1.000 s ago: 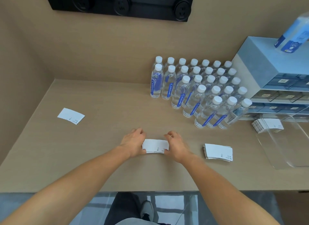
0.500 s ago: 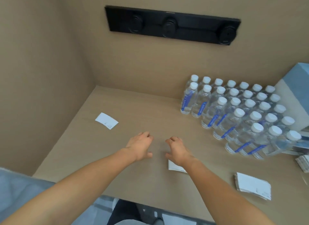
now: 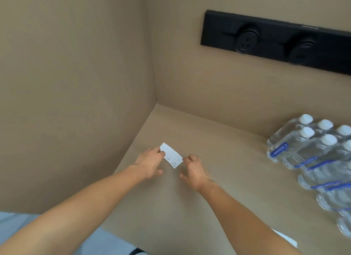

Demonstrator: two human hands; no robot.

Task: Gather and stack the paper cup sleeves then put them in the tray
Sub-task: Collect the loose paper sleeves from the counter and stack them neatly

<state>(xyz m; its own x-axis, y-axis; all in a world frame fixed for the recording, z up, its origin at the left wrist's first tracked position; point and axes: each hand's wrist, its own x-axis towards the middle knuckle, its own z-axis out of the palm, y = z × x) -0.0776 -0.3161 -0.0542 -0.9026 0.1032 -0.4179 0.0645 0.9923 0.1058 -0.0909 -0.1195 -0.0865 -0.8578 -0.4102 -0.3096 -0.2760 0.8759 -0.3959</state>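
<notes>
A single flat white paper cup sleeve (image 3: 171, 156) lies on the tan table near the left wall. My left hand (image 3: 150, 163) has its fingertips on the sleeve's left end. My right hand (image 3: 193, 171) touches the right end with curled fingers, so the sleeve sits pinched between both hands. A white corner of another sleeve stack (image 3: 284, 238) peeks out behind my right forearm near the table's front edge. The tray is out of view.
Several clear water bottles (image 3: 311, 150) with white caps and blue labels stand packed at the right. A black socket strip (image 3: 275, 40) is mounted on the back wall. The left wall (image 3: 76, 84) rises close beside the sleeve, and the table's front edge (image 3: 121, 234) runs below my arms.
Both hands left the small sleeve stack in the middle of the table and moved left to the lone sleeve. The view swung left, so the tray and drawer unit dropped out.
</notes>
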